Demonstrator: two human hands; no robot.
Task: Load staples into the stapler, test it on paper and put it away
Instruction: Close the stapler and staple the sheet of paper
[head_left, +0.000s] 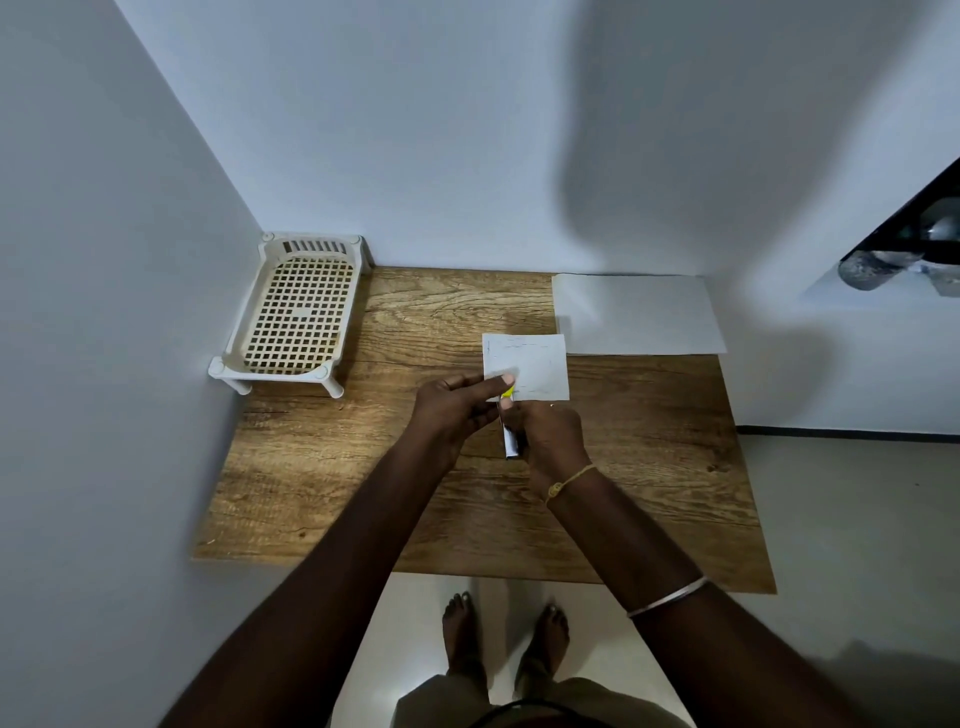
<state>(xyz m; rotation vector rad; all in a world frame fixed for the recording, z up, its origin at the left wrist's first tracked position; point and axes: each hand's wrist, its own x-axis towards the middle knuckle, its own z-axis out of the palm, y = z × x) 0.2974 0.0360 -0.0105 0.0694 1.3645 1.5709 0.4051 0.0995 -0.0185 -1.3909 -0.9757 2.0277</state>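
Feet (506, 642) bare on the pale floor at the bottom, and just above them our two arms reach out over the wooden desk (322, 488). Our right hand (553, 434), a thread band at its wrist, is wrapped round the stapler (509, 435), which points away from us with a flash of yellow at its nose. Our left hand (454, 410) has thumb and fingers pinched on the near left corner of a small folded paper (527, 366), and that corner sits right at the stapler's mouth. We can see faint dark marks on the paper, too faint to read. Beyond it, touching its far right corner, a larger white sheet (636, 314) lies flat at the back of the desk. Over at the far left corner, against the wall, stands a cream lattice tray (296, 312) on short legs, and we see only its grid floor inside. No brand shows on anything.
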